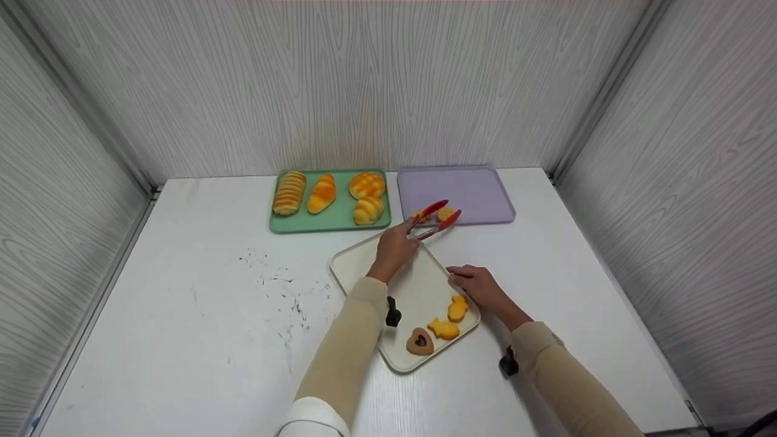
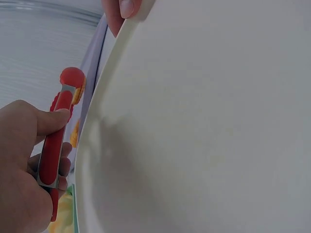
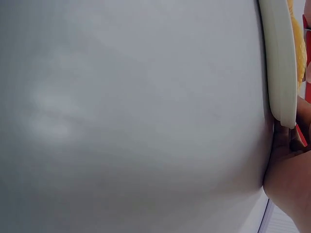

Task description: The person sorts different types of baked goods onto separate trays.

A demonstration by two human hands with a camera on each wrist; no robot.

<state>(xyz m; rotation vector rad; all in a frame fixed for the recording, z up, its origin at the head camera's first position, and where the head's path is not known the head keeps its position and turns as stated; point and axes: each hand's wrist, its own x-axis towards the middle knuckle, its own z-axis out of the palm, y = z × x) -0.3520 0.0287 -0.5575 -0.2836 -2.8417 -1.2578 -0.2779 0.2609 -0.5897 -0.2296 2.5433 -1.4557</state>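
Observation:
My left hand [image 1: 396, 247] holds a pair of red-tipped tongs [image 1: 449, 220] over the near edge of the purple tray [image 1: 458, 188]. The tong tips are spread around a round, tan cookie [image 1: 445, 213], and an orange piece [image 1: 419, 215] lies just left of it, partly hidden. In the left wrist view, thumb and fingers wrap the tongs' red handle [image 2: 52, 145]. My right hand [image 1: 479, 286] pinches the right rim of a cream tray [image 1: 419, 276], which sits askew on the table. On that tray lie a heart-shaped cookie [image 1: 420, 342] and two yellow fish-shaped cookies [image 1: 444, 329].
A green tray [image 1: 331, 227] at the back left bears several breads, among them a ridged loaf [image 1: 289, 193] and a round bun [image 1: 366, 185]. White wood-grain panels [image 1: 334, 85] enclose the white table [image 1: 200, 315] at the back and sides. Dark specks mark the tabletop left of the cream tray.

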